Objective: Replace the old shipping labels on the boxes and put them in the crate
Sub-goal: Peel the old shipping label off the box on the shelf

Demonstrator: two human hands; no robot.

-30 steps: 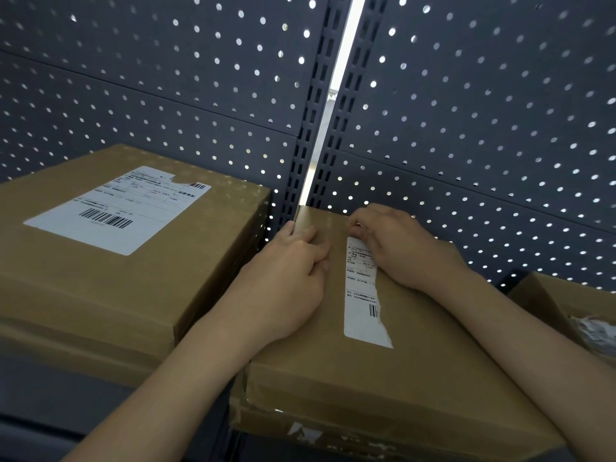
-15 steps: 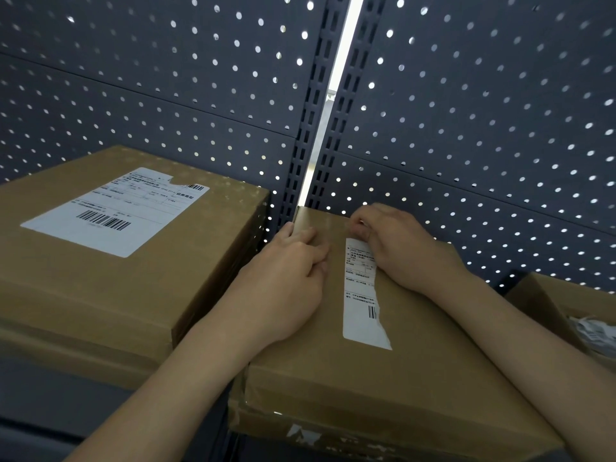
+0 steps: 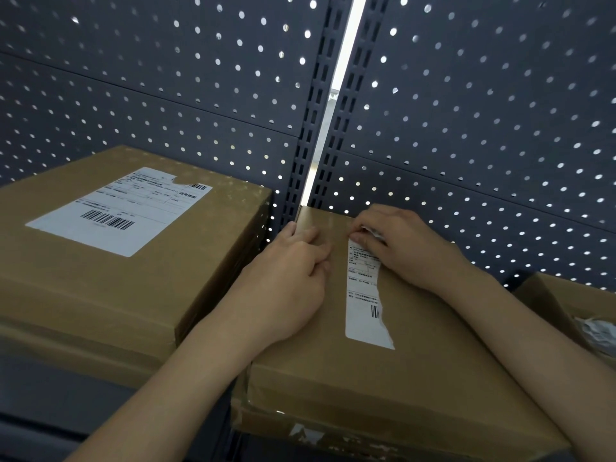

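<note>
Torn white label strip (image 3: 365,295) with small barcode, stuck lengthwise on flat brown box (image 3: 383,371) on the shelf, top end lifted and pinched by right hand (image 3: 405,248), left hand (image 3: 283,278) pressed flat on box's left edge, second labelled box (image 3: 100,261) left, dark pegboard (image 3: 483,128) behind

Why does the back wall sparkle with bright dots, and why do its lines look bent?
Head view: light shines through the holes of the dark pegboard and a bright slit between panels; the boxes in front stay dim, and the wide-angle lens bows the panel seams.
</note>
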